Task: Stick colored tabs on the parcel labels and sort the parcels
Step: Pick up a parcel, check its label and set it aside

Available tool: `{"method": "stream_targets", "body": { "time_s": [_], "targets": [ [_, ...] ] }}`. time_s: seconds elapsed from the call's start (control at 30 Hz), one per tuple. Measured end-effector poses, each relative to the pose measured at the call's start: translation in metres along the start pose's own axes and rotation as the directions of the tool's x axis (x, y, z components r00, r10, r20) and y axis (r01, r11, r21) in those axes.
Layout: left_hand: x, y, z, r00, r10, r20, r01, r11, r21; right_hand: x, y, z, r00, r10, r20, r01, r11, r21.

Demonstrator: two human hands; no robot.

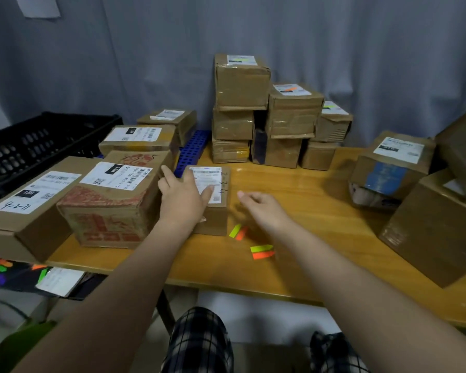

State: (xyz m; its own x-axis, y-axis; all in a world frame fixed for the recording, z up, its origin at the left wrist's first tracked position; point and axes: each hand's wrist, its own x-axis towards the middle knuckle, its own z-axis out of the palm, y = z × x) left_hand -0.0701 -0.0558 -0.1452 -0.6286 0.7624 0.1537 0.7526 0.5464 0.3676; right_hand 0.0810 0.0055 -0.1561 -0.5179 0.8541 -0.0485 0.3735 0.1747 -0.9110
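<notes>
A person seated at a wooden surface (293,181) reaches both bare arms forward among many cardboard parcels. The left hand (182,196) lies flat and spread on top of a small brown parcel (213,219) near the middle of the surface, fingers resting on its white shipping label (207,181), which shows no colored tab. The right hand (264,208) hovers just beside that parcel, fingers loosely open and holding nothing. Close to the front of the parcel lie loose sticky tabs: one yellow-green and orange pair (238,232), and a second pair (262,251) a little nearer the person. Behind stands a stack of parcels (269,114) whose top labels carry green or orange tabs; unmarked parcels sit to the left (111,203) and right (393,168). The small parcel looks light and stiff, with taped, slightly dented sides, probably easy to lift with one hand gripping opposite sides. The tabs look thin, flimsy and likely to curl or cling, so pinching one by its end seems best.
</notes>
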Motion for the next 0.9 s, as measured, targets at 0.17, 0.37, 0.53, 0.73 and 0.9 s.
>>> {"method": "stream_targets", "body": {
  "time_s": [0.17,0.37,0.53,0.73,0.9],
  "targets": [
    [-0.005,-0.012,0.016,0.992,-0.066,-0.103,0.027,0.938,-0.346,0.0,0.007,0.02,0.999,0.027,0.04,-0.034,0.98,0.196],
    [-0.025,0.009,0.019,0.937,0.003,-0.349,-0.249,0.707,-0.662,0.007,0.014,0.019,0.965,-0.013,-0.26,0.116,0.915,0.386],
    [-0.045,0.031,0.043,0.922,0.037,-0.386,-0.354,0.485,-0.8,-0.008,0.031,0.003,0.891,-0.088,-0.446,0.298,0.855,0.425],
    [-0.047,0.056,0.052,0.923,0.076,-0.378,-0.372,0.43,-0.822,-0.016,0.034,-0.028,0.845,-0.148,-0.514,0.375,0.849,0.372],
    [-0.054,0.075,0.06,0.913,0.153,-0.379,-0.407,0.424,-0.809,-0.018,0.043,-0.046,0.814,-0.137,-0.565,0.386,0.854,0.349]
  ]
}}
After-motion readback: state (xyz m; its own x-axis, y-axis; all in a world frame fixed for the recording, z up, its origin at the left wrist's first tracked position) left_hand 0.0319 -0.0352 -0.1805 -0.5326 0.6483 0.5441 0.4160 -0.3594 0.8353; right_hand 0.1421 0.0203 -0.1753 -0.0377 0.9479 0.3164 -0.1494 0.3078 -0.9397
